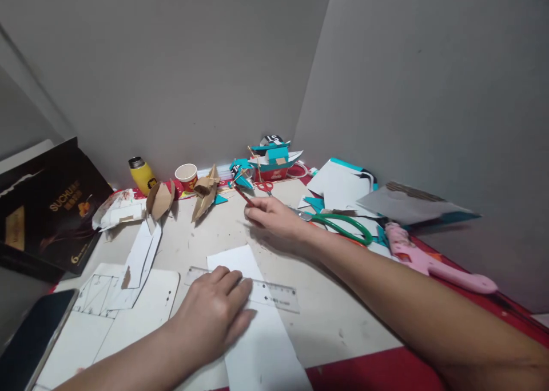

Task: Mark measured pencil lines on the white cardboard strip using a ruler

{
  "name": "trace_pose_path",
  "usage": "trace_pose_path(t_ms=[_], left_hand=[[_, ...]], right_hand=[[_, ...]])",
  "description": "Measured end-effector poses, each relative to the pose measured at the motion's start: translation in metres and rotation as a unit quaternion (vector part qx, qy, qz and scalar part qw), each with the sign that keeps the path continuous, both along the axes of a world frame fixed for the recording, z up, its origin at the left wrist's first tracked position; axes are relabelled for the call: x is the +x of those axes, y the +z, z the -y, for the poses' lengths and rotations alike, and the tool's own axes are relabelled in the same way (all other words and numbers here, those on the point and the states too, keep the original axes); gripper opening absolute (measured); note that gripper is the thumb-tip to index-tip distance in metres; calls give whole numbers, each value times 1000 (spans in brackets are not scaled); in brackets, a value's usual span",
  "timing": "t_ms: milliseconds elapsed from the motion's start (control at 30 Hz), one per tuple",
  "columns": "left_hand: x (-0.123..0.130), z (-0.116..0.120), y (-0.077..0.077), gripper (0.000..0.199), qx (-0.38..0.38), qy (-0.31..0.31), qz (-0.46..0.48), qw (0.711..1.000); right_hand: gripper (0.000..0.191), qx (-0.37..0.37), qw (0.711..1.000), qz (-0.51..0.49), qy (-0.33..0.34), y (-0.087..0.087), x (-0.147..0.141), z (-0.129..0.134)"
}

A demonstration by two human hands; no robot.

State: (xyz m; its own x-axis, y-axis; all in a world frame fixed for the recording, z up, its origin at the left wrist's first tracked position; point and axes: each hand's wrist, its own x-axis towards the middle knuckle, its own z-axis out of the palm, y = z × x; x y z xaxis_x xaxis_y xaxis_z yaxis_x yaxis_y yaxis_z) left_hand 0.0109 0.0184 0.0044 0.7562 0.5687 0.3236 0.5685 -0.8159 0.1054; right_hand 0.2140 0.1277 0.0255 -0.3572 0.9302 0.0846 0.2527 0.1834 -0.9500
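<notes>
My left hand [221, 305] lies over a clear plastic ruler [281, 296], pressing it on a long white card strip [257, 345]. The ruler crosses the strip near its far end. Beyond it, my right hand [268, 216] pinches a thin dark red pencil [243, 195], whose far end points up and left. Just past the pencil are small red-handled scissors [265, 187]. Green-handled scissors [347, 226] lie beside my right wrist, partly hidden by it.
Cardboard boat shapes [206, 195], a paper cup [186, 176] and a yellow bottle [143, 176] stand at the back. A black box [51, 208], phone [36, 339] and drawn-on card [150, 305] are left; a pink glue gun [429, 262] and card scraps [343, 188] are right.
</notes>
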Motion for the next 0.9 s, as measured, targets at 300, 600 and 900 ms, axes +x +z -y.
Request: trace_pose_path(t_ms=[300, 600, 900], left_hand=[[2, -20, 39, 22, -446, 188, 486, 727], [7, -19, 36, 16, -434, 181, 512, 719], [10, -18, 36, 21, -432, 192, 537, 699]], right_hand=[[37, -30, 983, -69, 165, 16, -7, 30], [43, -41, 985, -54, 156, 1, -18, 35], [48, -20, 990, -85, 107, -3, -23, 37]])
